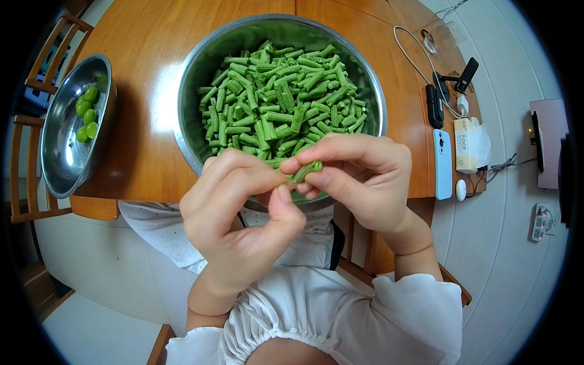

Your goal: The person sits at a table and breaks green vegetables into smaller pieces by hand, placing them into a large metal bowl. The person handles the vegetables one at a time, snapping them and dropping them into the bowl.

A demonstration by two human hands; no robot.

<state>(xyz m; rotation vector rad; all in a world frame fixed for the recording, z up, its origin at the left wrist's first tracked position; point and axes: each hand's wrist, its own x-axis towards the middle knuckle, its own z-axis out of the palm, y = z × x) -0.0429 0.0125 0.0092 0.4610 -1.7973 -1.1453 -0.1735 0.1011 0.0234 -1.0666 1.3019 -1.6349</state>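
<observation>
A large steel bowl [182,137] on the wooden table holds many short pieces of green beans [273,100]. Over its near rim my two hands meet at one short green bean piece [305,171]. My right hand [365,182] pinches this piece between thumb and fingers. The thumb and fingertips of my left hand [242,196] are pinched together at the piece's lower left end; whether they grip the piece itself or a bit of it is hard to tell.
At the left edge of the wooden table [141,45] a steel basin [59,169] holds several green grapes [83,108]. On the right lie a light blue phone [442,169], a tissue pack [465,146], a black device [434,107], a white cable [413,61] and a clear cup [442,39].
</observation>
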